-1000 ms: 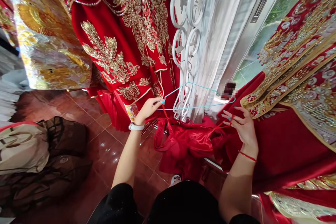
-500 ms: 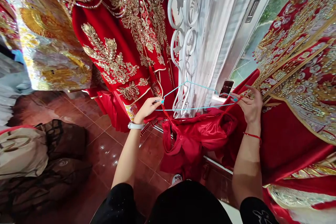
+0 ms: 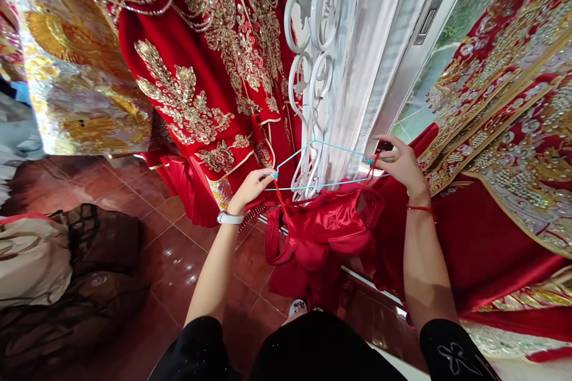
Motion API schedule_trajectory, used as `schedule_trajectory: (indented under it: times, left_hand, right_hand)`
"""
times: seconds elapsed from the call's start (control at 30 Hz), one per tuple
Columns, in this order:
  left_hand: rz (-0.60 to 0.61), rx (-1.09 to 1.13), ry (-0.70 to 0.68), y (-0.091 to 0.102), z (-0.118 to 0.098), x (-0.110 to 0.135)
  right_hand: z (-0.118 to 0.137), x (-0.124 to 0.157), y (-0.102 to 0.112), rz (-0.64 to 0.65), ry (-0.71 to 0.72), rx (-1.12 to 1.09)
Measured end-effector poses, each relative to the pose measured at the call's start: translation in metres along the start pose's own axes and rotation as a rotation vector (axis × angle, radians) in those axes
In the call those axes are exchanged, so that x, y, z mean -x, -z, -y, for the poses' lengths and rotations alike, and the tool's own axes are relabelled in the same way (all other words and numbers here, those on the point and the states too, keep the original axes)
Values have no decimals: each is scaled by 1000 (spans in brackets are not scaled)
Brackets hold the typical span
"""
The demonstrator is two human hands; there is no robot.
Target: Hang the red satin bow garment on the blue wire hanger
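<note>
Quick update from the dress corner. A second ago my right hand was lower down in the right-centre of the frame, fingers spread, with just the thin strap hooked over them. Now it has come up and pinched shut on the right tip of the teal wire hanger, and the strap runs right up to that tip. My left hand hasn't budged: it's still clamped on the left tip, with the other strap hanging just below it. So my hands are well apart, one on each end of the bar.

The red satin piece has ridden up too. It now bunches just under the bar, dead centre, instead of sagging toward the floor. Reads to me like both straps are at the hanger ends now. I can't tell if the right one is actually seated over the wire.

Room is tight. The hook sits in the white scrollwork grille straight ahead. The beaded red gown crowds the left side, nearly touching my left knuckles. Another embroidered gown drapes along the right, just beside my right wrist. The only open space is toward me and down, over the tiles. Dark bags sit lower left, well clear.
</note>
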State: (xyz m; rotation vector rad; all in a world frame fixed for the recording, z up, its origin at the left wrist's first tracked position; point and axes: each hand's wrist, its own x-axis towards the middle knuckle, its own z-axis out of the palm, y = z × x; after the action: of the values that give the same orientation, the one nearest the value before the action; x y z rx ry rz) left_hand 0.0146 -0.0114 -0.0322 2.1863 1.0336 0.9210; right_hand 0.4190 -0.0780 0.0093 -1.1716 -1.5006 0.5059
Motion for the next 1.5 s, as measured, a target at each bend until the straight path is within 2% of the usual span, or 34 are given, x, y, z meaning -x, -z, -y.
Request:
schedule_trajectory:
  times: [0.33,0.4,0.5,0.63,0.67,0.7,0.77,0.83,0.87,0.93,1.07,1.13,1.2,1.27,1.37,1.43,1.5]
  left_hand:
    - [-104,-113,31,-12,4,2]
    - [-118,-146,25,-14,7,3]
    - [-149,-175,24,-16,22,13]
    - [-246,-136,140,-21,50,59]
    - [-209,-117,155,-23,54,74]
    - [-119,-99,156,-26,56,91]
    - [138,-70,150,-32,55,120]
    - [326,-44,166,-37,48,141]
    - [369,-29,181,-39,44,148]
    - [385,5,214,-41,36,153]
    - [434,66,263,-40,22,149]
    - [447,74,261,-38,16,148]
    - [358,50,249,-37,10,148]
    - [173,13,236,-36,6,149]
    - [-190,2,235,-38,4,146]
    - [-414,46,276,-41,6,141]
    - [-561,144,348,-44,10,133]
  right_hand:
    - [-9,4,-5,126,88,230]
    - [-14,7,-6,90,138,288]
    - [-21,18,-10,-38,207,410]
    - [-25,45,-16,-193,205,509]
    - [-26,53,-18,-223,198,506]
    - [-27,60,-21,-251,191,492]
    - [-30,72,-32,-272,176,434]
    - [-35,82,-49,-233,150,344]
    - [-38,86,-61,-195,126,283]
    - [-44,92,-92,-115,32,104]
    - [-49,92,-169,75,-335,-380]
    - [-46,86,-206,116,-456,-568]
    - [-41,77,-234,102,-455,-696]
    - [-34,69,-252,127,-412,-782]
    - [-28,62,-265,201,-394,-805]
    - [-27,63,-268,191,-396,-762]
    - [-27,64,-270,158,-386,-727]
